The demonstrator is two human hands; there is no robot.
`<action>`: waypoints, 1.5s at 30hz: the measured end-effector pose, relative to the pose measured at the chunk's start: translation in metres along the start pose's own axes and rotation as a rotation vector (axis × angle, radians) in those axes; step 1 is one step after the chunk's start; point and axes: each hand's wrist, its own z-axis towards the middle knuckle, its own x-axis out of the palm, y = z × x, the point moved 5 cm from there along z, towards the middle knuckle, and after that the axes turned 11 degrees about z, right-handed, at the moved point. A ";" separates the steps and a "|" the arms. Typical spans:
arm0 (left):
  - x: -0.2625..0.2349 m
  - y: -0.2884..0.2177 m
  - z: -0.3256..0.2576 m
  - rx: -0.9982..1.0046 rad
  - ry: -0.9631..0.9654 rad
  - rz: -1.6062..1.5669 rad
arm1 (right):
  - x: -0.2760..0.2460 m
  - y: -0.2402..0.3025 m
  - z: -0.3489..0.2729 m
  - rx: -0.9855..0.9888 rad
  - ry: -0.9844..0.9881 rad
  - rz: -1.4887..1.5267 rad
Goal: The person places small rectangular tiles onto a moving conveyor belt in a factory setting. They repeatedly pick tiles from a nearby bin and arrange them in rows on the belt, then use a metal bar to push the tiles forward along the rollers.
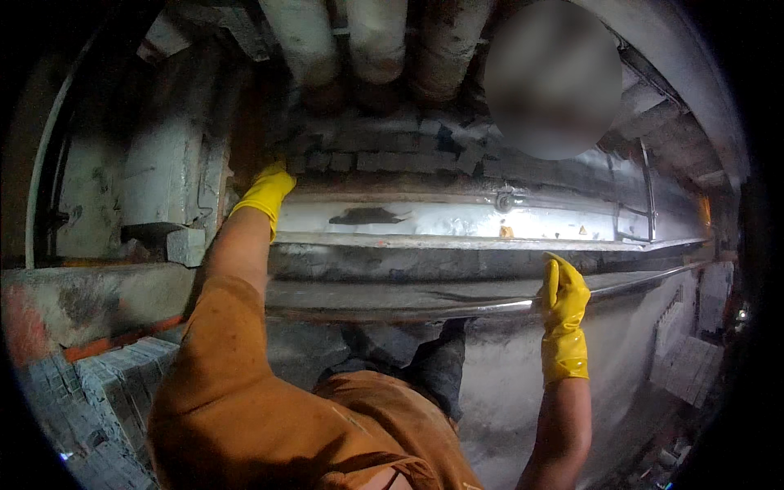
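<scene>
right gloved hand (pixel 563 296) grips metal rail (pixel 392 306), left gloved hand (pixel 263 192) on brickwork (pixel 384 151)

One head-worn fisheye looks down, close over the metal ledge (pixel 457 241).

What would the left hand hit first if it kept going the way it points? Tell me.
The left hand points up toward the dark brick courses below the pale pipes; likely the bricks first, though depth is unclear.

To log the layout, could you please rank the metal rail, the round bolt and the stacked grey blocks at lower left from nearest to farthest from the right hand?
From the right hand:
1. Metal rail: under its fingers.
2. Round bolt: above, slightly left.
3. Stacked grey blocks: far lower left.
</scene>
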 end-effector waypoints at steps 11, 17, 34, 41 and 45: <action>-0.001 -0.008 -0.029 0.190 0.086 -0.051 | 0.000 -0.003 -0.001 -0.031 -0.018 0.003; -0.027 -0.012 -0.071 0.335 0.002 -0.184 | 0.001 -0.005 -0.001 -0.033 0.001 -0.031; -0.050 0.019 -0.099 0.222 0.033 -0.021 | 0.001 0.000 0.002 0.015 -0.019 0.055; -0.054 0.024 -0.105 0.223 0.014 -0.011 | 0.002 -0.008 -0.001 0.254 0.019 0.080; -0.053 0.037 -0.104 0.210 -0.010 -0.012 | 0.006 -0.006 0.004 0.087 -0.025 -0.137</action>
